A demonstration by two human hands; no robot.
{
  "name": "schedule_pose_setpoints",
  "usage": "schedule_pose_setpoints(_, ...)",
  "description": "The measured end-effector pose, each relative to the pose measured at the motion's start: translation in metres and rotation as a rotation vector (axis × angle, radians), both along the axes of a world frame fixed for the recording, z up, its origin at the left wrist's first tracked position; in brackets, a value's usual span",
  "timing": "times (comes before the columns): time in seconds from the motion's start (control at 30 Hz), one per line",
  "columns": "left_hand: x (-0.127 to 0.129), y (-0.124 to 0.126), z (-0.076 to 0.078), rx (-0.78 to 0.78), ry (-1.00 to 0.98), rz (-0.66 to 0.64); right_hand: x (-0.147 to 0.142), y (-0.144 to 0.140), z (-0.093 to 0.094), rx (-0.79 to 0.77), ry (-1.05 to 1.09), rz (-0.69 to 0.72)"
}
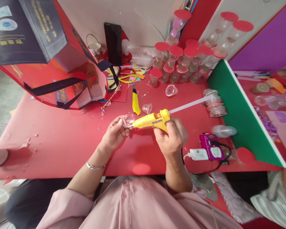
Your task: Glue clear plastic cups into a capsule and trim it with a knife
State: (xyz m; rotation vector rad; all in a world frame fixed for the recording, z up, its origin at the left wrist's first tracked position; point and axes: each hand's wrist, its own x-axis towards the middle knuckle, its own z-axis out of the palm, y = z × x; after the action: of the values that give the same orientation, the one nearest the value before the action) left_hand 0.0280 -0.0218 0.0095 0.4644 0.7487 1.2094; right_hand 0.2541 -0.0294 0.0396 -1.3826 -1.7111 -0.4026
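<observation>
My right hand (pixel 172 135) grips a yellow glue gun (pixel 152 120) with a white glue stick (pixel 193 103) poking out of its back. The gun's nozzle touches a small clear plastic cup (pixel 128 120), which my left hand (pixel 114 133) holds tilted at the fingertips. Both hands hover over the red table (pixel 62 143), near its middle. A silver bracelet sits on my left wrist.
A yellow utility knife (pixel 135 102) and loose clear cups (pixel 147 108) lie just beyond the hands. Several red-lidded cup pairs (pixel 178 62) stand at the back. A red bag (pixel 50 63) lies left, a green board (pixel 243 111) right, a purple power strip (pixel 209 148) near my right hand. Another person's sleeve (pixel 276 197) shows bottom right.
</observation>
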Motion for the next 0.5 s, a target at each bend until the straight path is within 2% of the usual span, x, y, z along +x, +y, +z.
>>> schedule_pose_setpoints(0.5, 0.0028, -0.001, -0.0036, 0.004, 0.005, -0.006, 0.002, -0.0005, -0.0069, -0.024, 0.019, -0.021)
